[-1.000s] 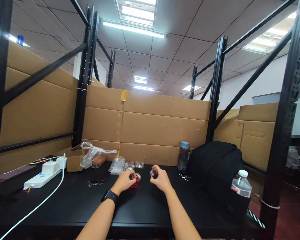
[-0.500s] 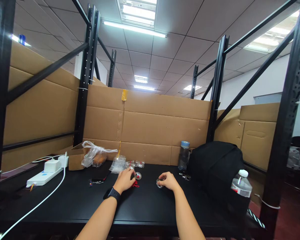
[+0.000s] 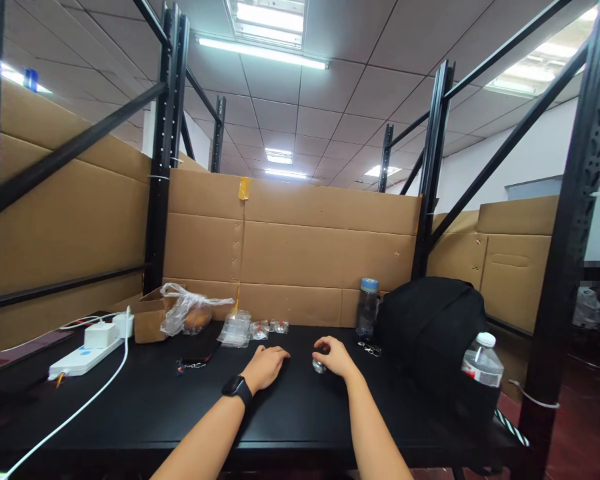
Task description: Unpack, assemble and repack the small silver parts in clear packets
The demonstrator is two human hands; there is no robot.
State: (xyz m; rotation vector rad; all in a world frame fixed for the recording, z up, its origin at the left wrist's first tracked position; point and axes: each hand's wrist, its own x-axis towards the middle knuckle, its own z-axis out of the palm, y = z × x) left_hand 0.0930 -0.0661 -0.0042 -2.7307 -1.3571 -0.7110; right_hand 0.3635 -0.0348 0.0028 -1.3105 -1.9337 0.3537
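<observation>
Two hands, two bottles and one backpack.

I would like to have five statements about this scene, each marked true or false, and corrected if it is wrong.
1. The right hand is closer than the left hand to the small shiny object. True.
2. The blue-capped bottle is lying on its side. False: the blue-capped bottle stands upright.
3. The black bag is beside the blue-capped bottle. True.
4. A dark watch is worn on the right wrist. False: the dark watch is on the left wrist.
5. The white power strip is on the person's left side. True.
</observation>
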